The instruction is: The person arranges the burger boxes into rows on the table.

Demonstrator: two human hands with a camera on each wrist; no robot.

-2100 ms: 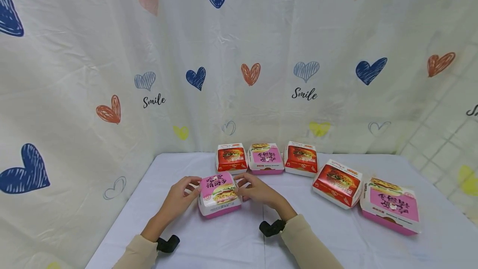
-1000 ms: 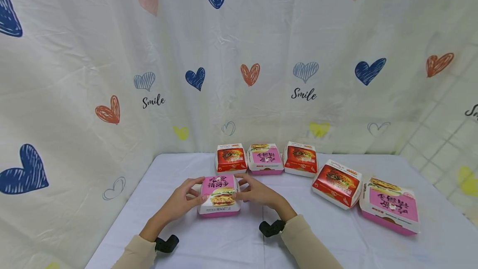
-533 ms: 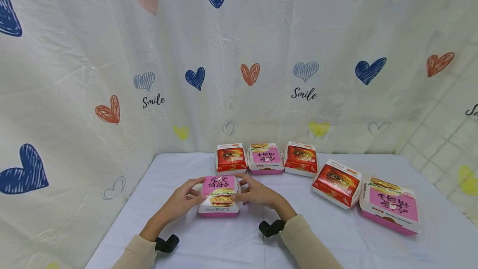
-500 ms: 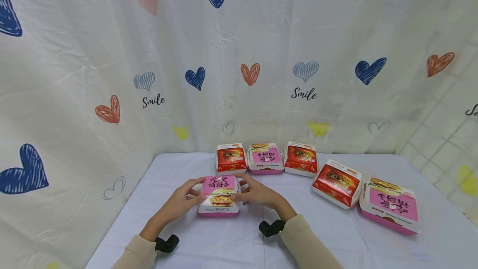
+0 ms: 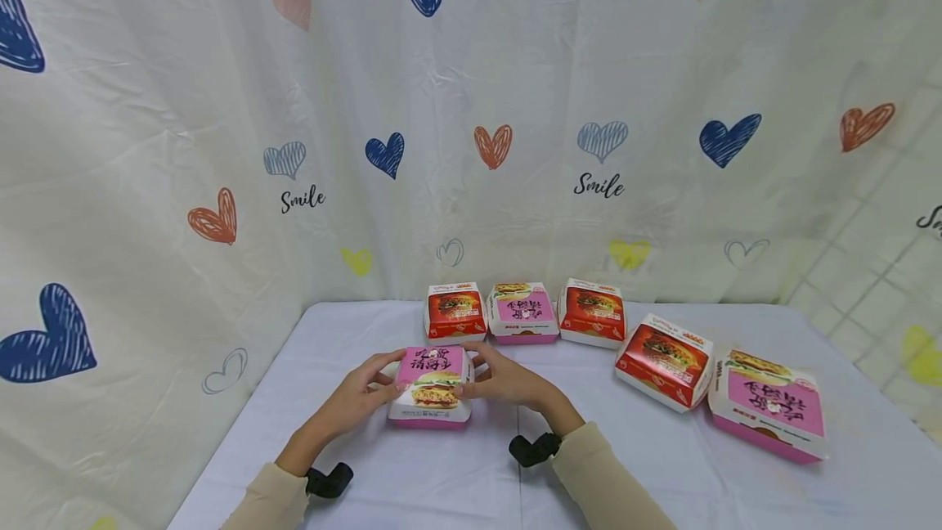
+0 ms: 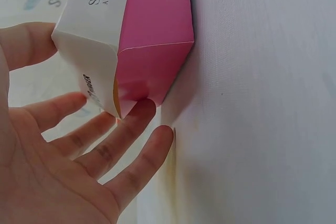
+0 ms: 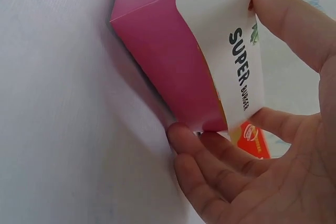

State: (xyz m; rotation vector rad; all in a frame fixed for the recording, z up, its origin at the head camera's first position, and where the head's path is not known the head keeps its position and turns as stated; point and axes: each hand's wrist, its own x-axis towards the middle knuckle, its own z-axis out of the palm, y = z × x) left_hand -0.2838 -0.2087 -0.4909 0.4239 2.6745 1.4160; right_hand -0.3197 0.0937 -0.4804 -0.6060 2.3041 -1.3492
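A pink-and-white burger box [image 5: 430, 383], its lid down, sits on the white table in front of the person. The left hand [image 5: 358, 393] grips its left side, thumb at the lid's edge and fingers reaching toward the far corner. From the opposite side the right hand [image 5: 509, 379] holds it likewise, its thumb on the lid. In the left wrist view, fingertips [image 6: 144, 109] touch the pink base of the box [image 6: 152, 19]. The right wrist view has the thumb on the white lid and fingertips [image 7: 181, 134] by the lower far corner.
Behind stand a red burger box [image 5: 456, 313], a pink one [image 5: 524, 313] and another red one [image 5: 593, 313]. Right of these, a red box [image 5: 666, 362] and a pink box [image 5: 769, 403] stand angled. A heart-print curtain [image 5: 471, 211] hangs behind the table [image 5: 441, 481].
Since the oldest frame the held box has turned from a slant to nearly square with the person. It has since shifted very slightly nearer. The other boxes stay put.
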